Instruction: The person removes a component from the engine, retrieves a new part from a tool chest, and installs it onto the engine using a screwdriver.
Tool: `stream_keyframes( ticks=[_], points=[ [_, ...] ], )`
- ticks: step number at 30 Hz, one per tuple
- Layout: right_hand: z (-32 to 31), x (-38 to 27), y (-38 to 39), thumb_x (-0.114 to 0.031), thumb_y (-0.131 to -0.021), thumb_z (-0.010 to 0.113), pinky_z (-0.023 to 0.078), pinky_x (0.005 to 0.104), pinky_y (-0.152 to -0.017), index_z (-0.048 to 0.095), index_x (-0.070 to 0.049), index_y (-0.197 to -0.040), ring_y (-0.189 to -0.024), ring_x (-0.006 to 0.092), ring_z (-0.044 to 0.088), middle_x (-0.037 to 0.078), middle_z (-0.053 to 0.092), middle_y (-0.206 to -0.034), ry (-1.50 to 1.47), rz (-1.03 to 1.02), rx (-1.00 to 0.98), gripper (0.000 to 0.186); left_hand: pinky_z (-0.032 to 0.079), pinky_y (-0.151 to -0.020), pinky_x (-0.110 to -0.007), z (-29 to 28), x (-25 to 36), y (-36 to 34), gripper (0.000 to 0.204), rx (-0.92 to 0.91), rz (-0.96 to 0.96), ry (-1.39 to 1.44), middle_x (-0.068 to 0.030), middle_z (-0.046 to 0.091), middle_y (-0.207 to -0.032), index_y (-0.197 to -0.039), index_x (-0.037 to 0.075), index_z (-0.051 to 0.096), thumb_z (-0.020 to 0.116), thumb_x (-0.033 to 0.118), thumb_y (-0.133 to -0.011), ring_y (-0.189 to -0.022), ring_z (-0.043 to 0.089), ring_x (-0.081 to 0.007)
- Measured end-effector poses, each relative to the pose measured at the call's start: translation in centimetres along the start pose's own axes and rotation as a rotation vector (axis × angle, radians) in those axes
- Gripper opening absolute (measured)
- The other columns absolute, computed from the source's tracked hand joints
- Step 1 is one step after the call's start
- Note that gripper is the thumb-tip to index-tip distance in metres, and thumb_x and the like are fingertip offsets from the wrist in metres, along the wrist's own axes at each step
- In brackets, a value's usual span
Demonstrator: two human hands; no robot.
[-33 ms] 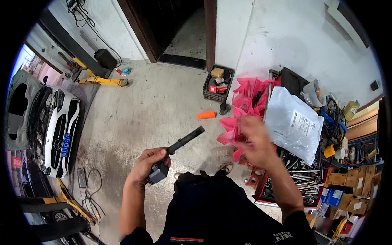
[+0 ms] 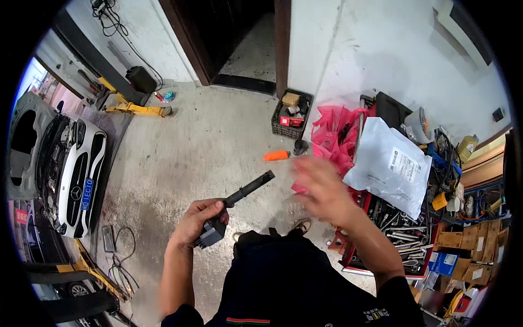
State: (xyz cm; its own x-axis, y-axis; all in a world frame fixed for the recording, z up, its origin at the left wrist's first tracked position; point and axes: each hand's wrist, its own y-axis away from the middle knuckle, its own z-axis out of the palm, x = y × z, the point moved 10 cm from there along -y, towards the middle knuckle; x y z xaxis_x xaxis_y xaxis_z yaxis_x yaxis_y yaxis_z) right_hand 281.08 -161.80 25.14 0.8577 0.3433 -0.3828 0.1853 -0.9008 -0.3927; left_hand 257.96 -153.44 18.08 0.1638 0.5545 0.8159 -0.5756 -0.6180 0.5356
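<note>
My left hand (image 2: 202, 219) is closed around the finned body of a black ignition coil (image 2: 239, 193). The coil's long tube points up and to the right, over the concrete floor. My right hand (image 2: 318, 188) is smeared by motion, to the right of the coil's tip. It passes in front of the lower edge of a crumpled pink plastic bag (image 2: 332, 133). Whether its fingers hold anything does not show. A large white plastic mailing bag (image 2: 384, 163) rests on the tool cart, just beyond that hand.
A red tool drawer (image 2: 406, 240) full of wrenches and sockets is at my right, with cardboard boxes (image 2: 463, 245) beyond. Ahead on the floor are a black crate (image 2: 289, 128) and an orange object (image 2: 276, 155). A white car (image 2: 76, 180) with its hood up is at the left.
My right hand has moved left, toward the coil. The pink bag's lower points have dropped back from the hand. My left hand and the coil have barely moved.
</note>
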Motion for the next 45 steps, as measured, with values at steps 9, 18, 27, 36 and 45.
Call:
stream_keyframes(
  ticks=[9,18,27,36,45],
  points=[
    [18.2,-19.9,-14.8,-0.027,-0.092,0.055,0.044,0.0410,-0.070,0.060,-0.003,-0.098,-0.077,0.0294,0.057,0.013,0.060,-0.077,-0.357,-0.008,-0.879,0.026,0.039,-0.058,-0.025,-17.6,0.9,12.5,0.027,0.175,0.181,-0.390,0.0020,0.055,-0.071,-0.101,-0.002,0.067,0.065,0.023,-0.089,-0.067,0.044,-0.0055],
    [29.6,-42.9,-20.8,-0.016,-0.087,0.057,0.046,0.0421,-0.079,0.053,-0.005,-0.108,-0.091,0.0320,0.058,0.013,0.058,-0.094,-0.235,-0.680,-0.873,0.023,0.044,-0.063,-0.035,-31.2,1.4,29.6,0.022,0.636,0.528,-0.761,-0.0141,0.058,-0.072,-0.097,-0.001,0.065,0.068,0.014,-0.082,-0.067,0.054,-0.0267],
    [37.2,-54.0,-28.2,-0.017,-0.089,0.054,0.048,0.0407,-0.077,0.053,-0.007,-0.105,-0.091,0.0282,0.059,0.010,0.057,-0.093,-0.309,-0.935,-0.783,0.019,0.040,-0.061,-0.030,-43.6,-3.2,38.4,0.023,0.982,0.447,-0.485,-0.0088,0.053,-0.070,-0.098,-0.003,0.064,0.067,0.014,-0.083,-0.067,0.051,-0.0195],
    [51.9,-64.8,-41.6,-0.016,-0.087,0.059,0.047,0.0429,-0.076,0.057,-0.002,-0.101,-0.086,0.0341,0.061,0.014,0.062,-0.092,-0.614,-0.983,-1.115,0.020,0.042,-0.062,-0.037,-62.0,0.6,40.7,0.024,1.114,0.294,-0.768,-0.0108,0.053,-0.072,-0.097,-0.001,0.064,0.070,0.013,-0.078,-0.069,0.050,-0.0284],
    [63.9,-83.0,-50.8,-0.018,-0.089,0.056,0.049,0.0421,-0.077,0.056,0.000,-0.102,-0.088,0.0323,0.062,0.018,0.062,-0.093,-0.493,-1.338,-1.080,0.022,0.043,-0.062,-0.037,-80.9,3.6,48.6,0.026,1.270,0.207,-0.992,-0.0097,0.053,-0.074,-0.098,0.002,0.063,0.071,0.014,-0.076,-0.070,0.052,-0.0283]
  ],
)
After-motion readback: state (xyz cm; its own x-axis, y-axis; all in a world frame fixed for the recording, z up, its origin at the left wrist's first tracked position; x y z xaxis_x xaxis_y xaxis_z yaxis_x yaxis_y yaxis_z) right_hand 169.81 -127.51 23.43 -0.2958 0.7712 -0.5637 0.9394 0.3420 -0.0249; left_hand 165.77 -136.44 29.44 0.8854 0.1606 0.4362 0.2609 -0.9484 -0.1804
